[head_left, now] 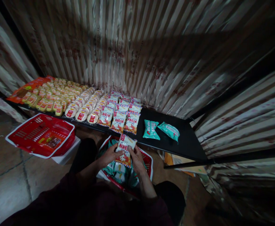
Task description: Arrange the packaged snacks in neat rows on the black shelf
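- Holding a white-and-orange pillow-shaped plastic packet [125, 149] between left hand [109, 156] and right hand [137, 160], pinched from opposite long sides.
- Positioned over a red plastic basket with white rim [148, 164], just short of the front edge of a flat black shelf [189, 138].
- Pointing lengthwise away from the body, roughly across that edge.
- Closer to the shelf's right end with the right hand; too even to call at front edge.
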Motion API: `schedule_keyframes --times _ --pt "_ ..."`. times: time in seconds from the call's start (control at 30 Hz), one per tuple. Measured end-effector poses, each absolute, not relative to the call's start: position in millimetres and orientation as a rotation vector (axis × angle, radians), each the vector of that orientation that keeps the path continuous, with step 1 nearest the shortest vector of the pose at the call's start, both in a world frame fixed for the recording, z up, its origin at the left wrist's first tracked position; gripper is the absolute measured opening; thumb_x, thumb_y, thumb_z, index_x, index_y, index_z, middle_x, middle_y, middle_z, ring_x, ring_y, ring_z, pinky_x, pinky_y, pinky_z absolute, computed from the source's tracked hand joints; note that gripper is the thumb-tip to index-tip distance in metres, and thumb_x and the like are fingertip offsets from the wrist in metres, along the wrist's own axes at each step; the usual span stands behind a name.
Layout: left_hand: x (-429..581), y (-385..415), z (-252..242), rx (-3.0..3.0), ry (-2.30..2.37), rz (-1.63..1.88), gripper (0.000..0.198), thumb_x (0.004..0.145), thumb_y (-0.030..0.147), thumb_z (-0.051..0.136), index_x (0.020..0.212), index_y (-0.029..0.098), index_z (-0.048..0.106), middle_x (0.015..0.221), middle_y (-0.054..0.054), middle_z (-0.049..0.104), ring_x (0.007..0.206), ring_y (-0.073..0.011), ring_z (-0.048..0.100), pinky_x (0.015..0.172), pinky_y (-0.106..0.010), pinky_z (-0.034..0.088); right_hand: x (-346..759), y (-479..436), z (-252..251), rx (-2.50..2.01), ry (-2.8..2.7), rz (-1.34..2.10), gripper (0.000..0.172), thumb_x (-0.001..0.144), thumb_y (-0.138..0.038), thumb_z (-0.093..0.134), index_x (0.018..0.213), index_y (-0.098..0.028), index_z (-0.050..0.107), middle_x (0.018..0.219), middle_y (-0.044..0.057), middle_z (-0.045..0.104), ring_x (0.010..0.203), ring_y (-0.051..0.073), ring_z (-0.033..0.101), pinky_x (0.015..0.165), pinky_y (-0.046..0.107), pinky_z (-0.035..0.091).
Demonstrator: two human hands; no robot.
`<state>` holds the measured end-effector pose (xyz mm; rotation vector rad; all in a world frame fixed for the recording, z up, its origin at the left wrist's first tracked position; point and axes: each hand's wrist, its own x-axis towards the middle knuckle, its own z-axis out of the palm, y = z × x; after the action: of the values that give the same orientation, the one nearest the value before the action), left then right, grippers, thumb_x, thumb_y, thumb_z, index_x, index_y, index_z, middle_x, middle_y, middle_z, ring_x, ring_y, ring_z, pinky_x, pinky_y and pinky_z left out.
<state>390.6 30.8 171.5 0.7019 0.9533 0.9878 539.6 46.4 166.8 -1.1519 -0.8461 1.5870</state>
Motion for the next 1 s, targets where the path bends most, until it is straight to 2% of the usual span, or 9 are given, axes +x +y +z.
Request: schedule_keyframes --times 0.23,0.43,0.73,0.9,1.0 --pt "385.9 31.9 175.9 0.574 0.906 1.022 0.058 0.06 0.039 0.08 0.107 0.013 0.061 0.091 -0.009 0.071 0.081 -0.0227 0.068 0.08 -0.035 0.05 531.1 48.7 169.3 -1.143 -0.777 1.512 0.059 0.065 -0.044 0.075 0.119 -0.027 0.057 0.097 0.002 0.072 0.076 0.02 0.067 0.068 0.032 0.053" --pt "388.1 33.6 172.6 0.548 0.904 1.009 0.054 0.06 0.037 0.081 0.105 0.014 0.063 0.091 -0.007 0.071 0.084 -0.0215 0.067 0.083 -0.034 0.048 540.7 46.3 157.5 -1.204 -0.686 1.401 0.059 0.064 -0.043 0.075 0.117 -0.024 0.059 0.097 0.003 0.072 0.078 0.02 0.066 0.072 0.033 0.052" --pt "395.8 30.6 170.6 0.626 0.879 0.981 0.05 0.058 0.035 0.081 0.099 0.014 0.064 0.091 -0.007 0.07 0.082 -0.0207 0.066 0.081 -0.034 0.048 549.7 42.5 162.0 -1.212 -0.643 1.433 0.059 0.065 -0.044 0.073 0.118 -0.024 0.059 0.087 0.001 0.072 0.068 0.018 0.064 0.064 0.03 0.051" --pt "394.4 38.7 175.6 0.65 0.955 1.045 0.042 0.059 0.039 0.08 0.091 0.016 0.066 0.09 -0.005 0.07 0.082 -0.0181 0.064 0.079 -0.029 0.047 549.5 41.8 169.7 -1.211 -0.672 1.449 0.053 0.064 -0.045 0.073 0.112 -0.025 0.061 0.092 0.0 0.072 0.074 0.018 0.065 0.068 0.03 0.052" --pt "396.6 44.3 185.0 0.693 0.929 1.043 0.044 0.062 0.043 0.078 0.094 0.016 0.066 0.089 -0.005 0.071 0.081 -0.019 0.065 0.077 -0.03 0.049 547.0 38.7 176.7 -1.175 -0.749 1.513 0.053 0.064 -0.046 0.073 0.111 -0.026 0.062 0.096 0.0 0.072 0.078 0.019 0.066 0.069 0.031 0.053"
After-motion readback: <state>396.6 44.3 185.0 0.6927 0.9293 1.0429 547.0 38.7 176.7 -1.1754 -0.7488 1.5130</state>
